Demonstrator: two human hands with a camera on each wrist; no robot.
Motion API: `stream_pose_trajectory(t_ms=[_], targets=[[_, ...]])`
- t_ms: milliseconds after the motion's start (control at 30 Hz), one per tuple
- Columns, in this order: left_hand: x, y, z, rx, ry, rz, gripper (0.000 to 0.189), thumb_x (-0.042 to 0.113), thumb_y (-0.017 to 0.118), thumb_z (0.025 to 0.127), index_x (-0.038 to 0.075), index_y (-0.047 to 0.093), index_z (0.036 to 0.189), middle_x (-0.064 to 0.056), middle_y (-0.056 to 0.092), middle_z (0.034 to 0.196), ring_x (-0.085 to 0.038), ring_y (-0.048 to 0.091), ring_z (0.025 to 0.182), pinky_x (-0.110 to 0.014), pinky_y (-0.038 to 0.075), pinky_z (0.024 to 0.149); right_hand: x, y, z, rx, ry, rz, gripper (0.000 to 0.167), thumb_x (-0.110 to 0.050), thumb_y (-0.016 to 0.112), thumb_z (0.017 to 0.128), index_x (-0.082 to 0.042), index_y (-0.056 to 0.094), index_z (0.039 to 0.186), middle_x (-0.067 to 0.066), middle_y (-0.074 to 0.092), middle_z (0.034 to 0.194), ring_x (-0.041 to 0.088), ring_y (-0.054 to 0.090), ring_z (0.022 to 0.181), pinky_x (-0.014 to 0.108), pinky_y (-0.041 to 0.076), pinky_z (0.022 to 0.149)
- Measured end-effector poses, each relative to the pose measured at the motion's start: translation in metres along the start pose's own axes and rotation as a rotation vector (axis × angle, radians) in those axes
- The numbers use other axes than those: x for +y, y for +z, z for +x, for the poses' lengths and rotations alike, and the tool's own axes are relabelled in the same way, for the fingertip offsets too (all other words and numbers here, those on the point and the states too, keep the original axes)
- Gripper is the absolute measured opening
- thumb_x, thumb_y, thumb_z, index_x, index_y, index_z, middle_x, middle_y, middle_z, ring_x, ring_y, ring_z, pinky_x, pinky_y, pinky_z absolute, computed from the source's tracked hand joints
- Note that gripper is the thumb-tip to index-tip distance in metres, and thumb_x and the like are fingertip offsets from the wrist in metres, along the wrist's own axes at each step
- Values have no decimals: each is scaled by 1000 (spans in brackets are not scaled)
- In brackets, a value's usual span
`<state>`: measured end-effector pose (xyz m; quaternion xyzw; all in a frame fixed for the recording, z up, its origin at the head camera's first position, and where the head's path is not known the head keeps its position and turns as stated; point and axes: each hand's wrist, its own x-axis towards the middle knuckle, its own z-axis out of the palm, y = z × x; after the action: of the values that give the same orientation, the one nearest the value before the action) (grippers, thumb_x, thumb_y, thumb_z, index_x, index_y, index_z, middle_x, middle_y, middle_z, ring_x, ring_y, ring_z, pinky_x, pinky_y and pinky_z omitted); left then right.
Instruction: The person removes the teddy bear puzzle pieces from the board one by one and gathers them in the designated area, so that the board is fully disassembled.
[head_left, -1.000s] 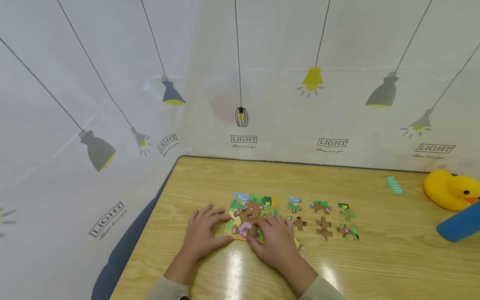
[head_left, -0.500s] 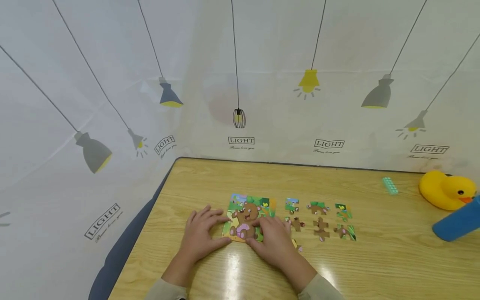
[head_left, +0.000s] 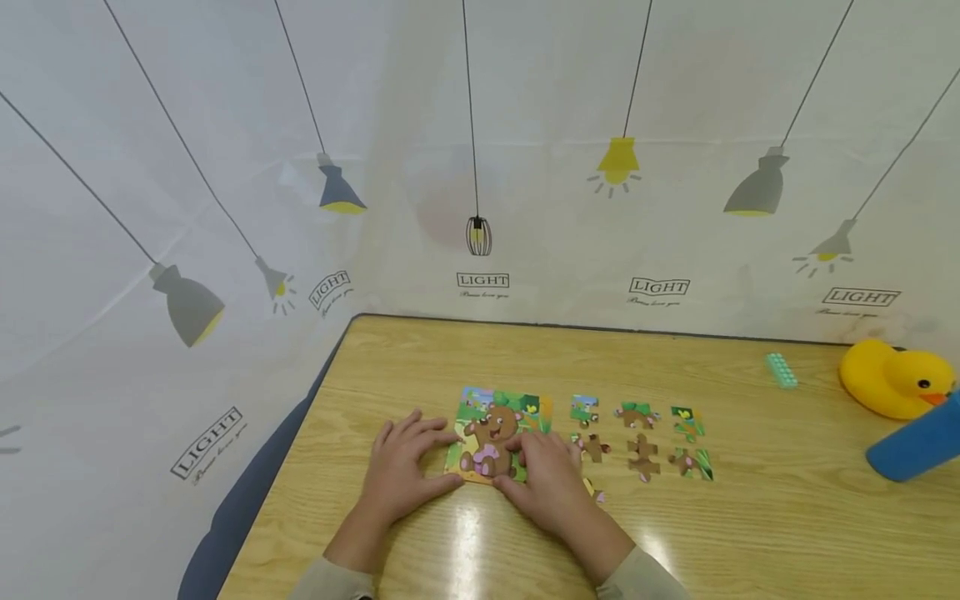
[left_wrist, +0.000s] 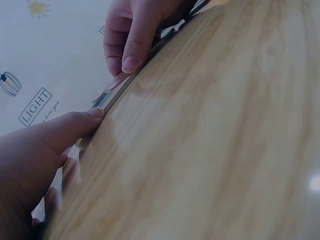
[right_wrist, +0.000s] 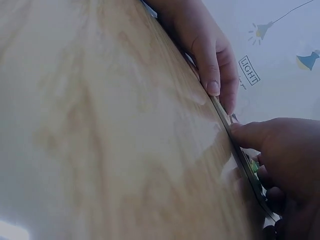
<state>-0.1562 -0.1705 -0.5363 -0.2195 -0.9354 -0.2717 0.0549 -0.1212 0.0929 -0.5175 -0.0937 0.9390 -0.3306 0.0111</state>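
A square bear picture puzzle (head_left: 491,433) lies flat on the wooden table. My left hand (head_left: 401,467) rests at its left side, fingers spread and fairly straight, the thumb at the lower left corner. Over the puzzle's lower right part lies my right hand (head_left: 551,483), its fingers loosely bent and the thumb at the front edge. It hides part of the picture. Both thumbs, left (left_wrist: 75,127) and right (right_wrist: 255,132), touch near the puzzle's front edge in the wrist views. I see no loose piece in either hand.
Several loose puzzle pieces (head_left: 643,458) lie in rows to the right, one partly behind the right hand. Farther right are a mint toy brick (head_left: 782,371), a yellow rubber duck (head_left: 888,379) and a blue cylinder (head_left: 911,443). A printed wall covering (head_left: 555,233) stands behind the table.
The head view has shifted slightly. Both hands and the puzzle keep the same places on the table.
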Motion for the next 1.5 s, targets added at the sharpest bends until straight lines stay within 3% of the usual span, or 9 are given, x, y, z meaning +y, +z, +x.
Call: stream_pose_trajectory(t_ms=[300,433,600,767,1100,1333,1500], targets=[[1,0,1,0,13,-5,56,55,92,78,34,76,127,3,65,146,-38,44,150,-77,19,119,0,4,-5,79,-48,1,45,-37,93,84,-19,68,116,-6,65,111,21,56,106,59,37,99],[0,0,1,-13,0,-7,57,56,91,78,33,76,128,3,64,148,-37,42,151,-76,18,120,0,5,-6,115,-98,-27,44,-35,95,82,-20,72,117,-9,71,109,17,59,102,54,40,97],[1,0,0,-8,0,-2,57,55,92,77,33,76,127,3,64,148,-37,43,151,-76,18,120,3,5,-7,203,-261,-101,41,-35,97,79,-25,80,115,-13,78,105,9,56,87,43,40,84],[1,-1,-1,-8,-2,-9,55,54,92,77,34,76,126,3,65,147,-37,43,151,-76,18,120,7,5,-8,314,-385,-175,38,-32,94,75,-23,82,110,-10,80,101,13,55,82,41,40,79],[1,-1,0,-6,-1,-5,56,53,93,77,34,76,126,4,65,147,-36,43,151,-75,18,120,10,8,-6,393,-418,-198,36,-32,92,70,-22,85,104,-8,80,95,15,59,82,40,42,77],[-2,0,0,3,0,8,57,54,92,76,33,76,126,3,65,147,-36,44,150,-75,19,120,13,9,-8,409,-401,-76,36,-26,94,71,-21,84,106,-7,80,99,14,62,88,47,47,85],[-1,2,0,10,10,6,57,56,91,76,32,76,126,3,65,147,-37,44,150,-76,19,119,25,-3,-14,429,-348,-33,42,-23,98,70,-19,83,109,-5,80,105,18,65,97,51,45,90]])
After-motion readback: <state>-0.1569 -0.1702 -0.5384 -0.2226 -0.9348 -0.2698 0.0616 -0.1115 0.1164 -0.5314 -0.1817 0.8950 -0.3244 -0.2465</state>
